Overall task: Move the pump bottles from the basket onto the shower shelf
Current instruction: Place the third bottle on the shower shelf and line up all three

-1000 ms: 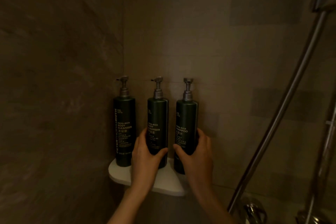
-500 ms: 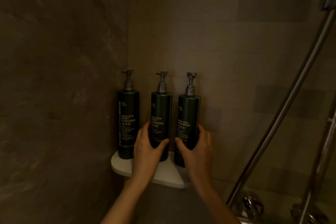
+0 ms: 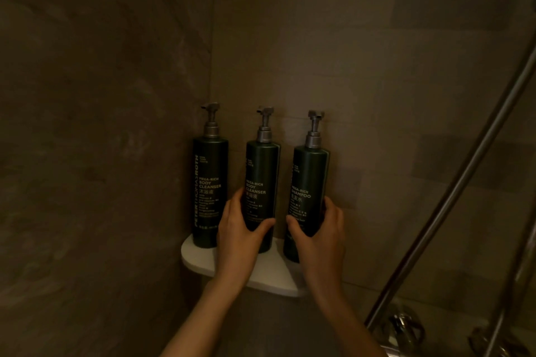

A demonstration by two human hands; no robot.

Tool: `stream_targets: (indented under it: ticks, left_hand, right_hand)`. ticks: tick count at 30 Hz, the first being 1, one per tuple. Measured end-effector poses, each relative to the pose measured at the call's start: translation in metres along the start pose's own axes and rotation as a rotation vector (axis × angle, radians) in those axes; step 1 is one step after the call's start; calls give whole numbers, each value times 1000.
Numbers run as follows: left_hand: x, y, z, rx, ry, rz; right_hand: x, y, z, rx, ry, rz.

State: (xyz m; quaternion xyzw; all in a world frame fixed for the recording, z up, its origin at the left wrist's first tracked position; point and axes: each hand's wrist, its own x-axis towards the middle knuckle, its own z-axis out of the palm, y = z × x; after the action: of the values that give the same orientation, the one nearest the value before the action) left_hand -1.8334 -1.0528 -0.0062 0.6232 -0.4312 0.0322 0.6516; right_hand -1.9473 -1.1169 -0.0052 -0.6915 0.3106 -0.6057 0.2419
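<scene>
Head view, dim light. Three dark green pump bottles stand upright in a row on the white corner shower shelf (image 3: pixel 203 259). Left bottle (image 3: pixel 209 191), labelled body cleanser, stands free against the corner. Left hand (image 3: pixel 242 236) curled around the lower part of the middle bottle (image 3: pixel 262 182), thumb across its front. Right hand (image 3: pixel 320 236) wrapped likewise around the shampoo bottle (image 3: pixel 309 185). Metal shower rail (image 3: pixel 452 194) slants at right.
</scene>
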Motion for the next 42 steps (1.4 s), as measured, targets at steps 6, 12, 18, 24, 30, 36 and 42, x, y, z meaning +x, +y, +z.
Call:
stream_targets:
  ticks: [6,12,18,24,30,36,42]
  left_hand:
    - [1,1,-1,16,20,4]
    - [-1,-2,-4,-42,-22,0]
    - [-1,-1,-4,-65,-35,-7]
    - [-1,1,-6,-54,-44,2]
    - [-12,8,-17,69,23,104]
    - [-14,7,-44,257,299,276]
    - [3,-3,-50,241,223,160]
  right_hand:
    - [-1,-1,-1,-24,14,-1]
    - [-3,2,-1,-23,10,6]
    - [-4,1,-1,-10,14,1]
    - [-4,1,-2,-15,6,-9]
    - [-12,-22,-8,-130,142,-155]
    - [-21,-56,5,-185,140,-399]
    - [-27,-63,35,-286,-60,-309]
